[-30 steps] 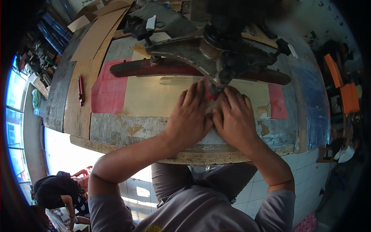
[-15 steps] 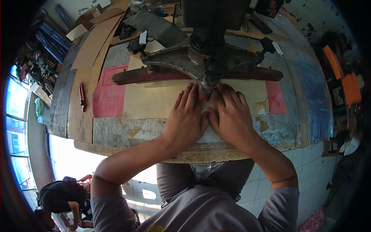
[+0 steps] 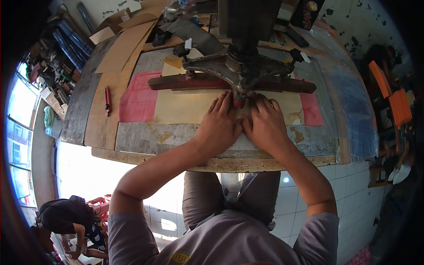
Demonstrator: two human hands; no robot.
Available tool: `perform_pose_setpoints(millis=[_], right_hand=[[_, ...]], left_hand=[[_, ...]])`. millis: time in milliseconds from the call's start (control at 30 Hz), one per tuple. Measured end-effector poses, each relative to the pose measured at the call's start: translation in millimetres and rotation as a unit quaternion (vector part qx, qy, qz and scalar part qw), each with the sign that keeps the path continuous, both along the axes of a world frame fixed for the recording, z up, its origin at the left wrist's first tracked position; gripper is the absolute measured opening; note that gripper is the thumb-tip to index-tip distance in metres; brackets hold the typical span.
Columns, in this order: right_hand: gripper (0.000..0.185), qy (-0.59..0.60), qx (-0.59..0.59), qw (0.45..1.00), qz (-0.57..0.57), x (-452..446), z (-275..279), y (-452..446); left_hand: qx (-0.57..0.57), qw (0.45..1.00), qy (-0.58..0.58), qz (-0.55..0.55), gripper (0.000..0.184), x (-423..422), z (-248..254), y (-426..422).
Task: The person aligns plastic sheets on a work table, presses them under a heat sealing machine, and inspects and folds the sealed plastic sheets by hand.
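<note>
My left hand lies flat on a cream-yellow sheet, its fingers stretched forward to the edge of a long dark red press bar. My right hand rests the same way, fingers out, with its thumb close to the left thumb. Between the two sets of fingertips sits the red lower tip of the press's cast-metal arm. Pink material shows at the left of the yellow sheet, and another pink piece at its right. The fingertips are partly hidden near the bar.
A red utility knife lies on the wooden board at left. Cardboard is at the back left, clear plastic sheeting at right. The worn table's front edge is close to my body. Another person bends over at lower left.
The whole view has shifted slightly, so the table appears higher and a little smaller. Both hands stay flat on the yellow sheet in about the same place.
</note>
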State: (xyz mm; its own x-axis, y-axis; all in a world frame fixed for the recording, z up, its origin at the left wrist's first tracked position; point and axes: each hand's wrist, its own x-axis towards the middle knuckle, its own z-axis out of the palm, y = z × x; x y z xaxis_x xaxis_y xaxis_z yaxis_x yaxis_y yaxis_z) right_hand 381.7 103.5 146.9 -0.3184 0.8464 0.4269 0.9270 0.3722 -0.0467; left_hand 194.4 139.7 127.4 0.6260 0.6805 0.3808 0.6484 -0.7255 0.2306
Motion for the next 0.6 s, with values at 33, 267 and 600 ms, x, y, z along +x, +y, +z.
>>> perform_pose_setpoints(millis=[33, 267, 600], right_hand=[[0.058, 0.0, 0.002, 1.0, 0.003, 1, -2, 0], [0.055, 0.035, -0.022, 0.999, 0.022, 10, -6, -16], [0.054, 0.08, -0.006, 0.994, -0.077, -17, -24, -125]], left_hand=[[0.006, 1.0, 0.003, 0.001, 0.06, 0, -2, 0], [-0.001, 1.0, -0.008, -0.01, 0.056, -15, -3, -16], [0.011, 0.994, -0.074, 0.082, 0.057, -47, -21, -138]])
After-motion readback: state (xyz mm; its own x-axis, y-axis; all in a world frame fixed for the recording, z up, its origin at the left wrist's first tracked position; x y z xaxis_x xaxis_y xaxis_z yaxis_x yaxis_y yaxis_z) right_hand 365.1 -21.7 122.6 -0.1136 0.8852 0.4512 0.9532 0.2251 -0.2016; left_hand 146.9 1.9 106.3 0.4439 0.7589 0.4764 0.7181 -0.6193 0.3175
